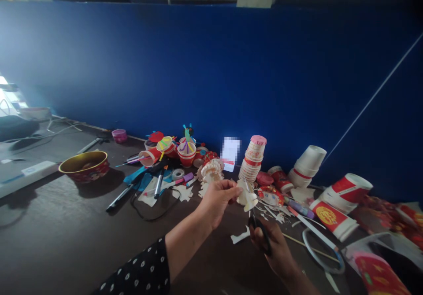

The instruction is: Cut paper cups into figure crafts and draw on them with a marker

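Note:
My left hand [218, 200] pinches the edge of a cream-white cut paper piece [247, 198] with a jagged, wavy outline. In my right hand [276, 244] are scissors with black handles [261, 235], their blades up against the paper piece. Whether the blades are parted cannot be made out. Below the paper, a white paper scrap [240, 235] lies on the dark table. More thin offcuts [279, 215] are scattered just right of the scissors. Behind my left hand are stacked frilly paper shapes [211, 171].
A stack of paper cups [253, 158] stands behind the paper piece, beside a phone [230, 154]. Further right are white cups [307, 167] and red-and-white cups [346, 193]. A gold-rimmed bowl [84, 171], markers [161, 182] and decorated cups [187, 152] lie leftward. A blue partition [198, 66] closes the back.

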`<state>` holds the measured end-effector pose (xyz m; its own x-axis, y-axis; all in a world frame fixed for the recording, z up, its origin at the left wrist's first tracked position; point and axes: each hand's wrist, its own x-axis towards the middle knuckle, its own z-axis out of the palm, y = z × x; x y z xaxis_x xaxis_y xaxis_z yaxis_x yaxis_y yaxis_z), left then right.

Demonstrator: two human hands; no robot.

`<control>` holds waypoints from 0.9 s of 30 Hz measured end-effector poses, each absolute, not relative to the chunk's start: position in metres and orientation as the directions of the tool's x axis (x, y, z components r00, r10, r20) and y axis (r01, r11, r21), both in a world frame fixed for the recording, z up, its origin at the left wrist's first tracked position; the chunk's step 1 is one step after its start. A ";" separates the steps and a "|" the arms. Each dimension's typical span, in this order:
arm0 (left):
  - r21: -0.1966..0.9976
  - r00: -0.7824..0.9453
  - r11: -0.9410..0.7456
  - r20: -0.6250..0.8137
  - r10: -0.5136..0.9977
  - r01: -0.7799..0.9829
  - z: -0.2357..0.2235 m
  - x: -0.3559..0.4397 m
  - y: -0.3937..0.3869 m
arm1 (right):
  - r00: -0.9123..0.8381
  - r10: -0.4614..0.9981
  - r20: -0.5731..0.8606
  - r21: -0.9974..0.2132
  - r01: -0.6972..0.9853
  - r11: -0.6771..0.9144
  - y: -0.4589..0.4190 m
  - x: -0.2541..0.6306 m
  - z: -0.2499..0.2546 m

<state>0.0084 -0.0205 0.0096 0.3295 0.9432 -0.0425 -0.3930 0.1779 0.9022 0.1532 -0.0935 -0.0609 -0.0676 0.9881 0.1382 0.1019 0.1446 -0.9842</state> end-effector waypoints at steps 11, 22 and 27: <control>0.848 0.377 0.279 -0.102 0.920 -0.451 0.008 0.009 -0.023 | -0.099 0.984 0.149 -0.978 0.130 0.161 -0.094 0.151 -0.053; 0.897 0.341 0.173 -0.028 0.940 -0.406 0.010 0.003 -0.013 | -0.152 0.979 0.134 -0.979 0.134 0.155 -0.092 0.150 -0.053; 0.865 0.374 0.251 -0.080 0.924 -0.434 0.010 0.004 -0.015 | -0.152 0.979 0.136 -0.982 0.112 0.154 -0.094 0.148 -0.050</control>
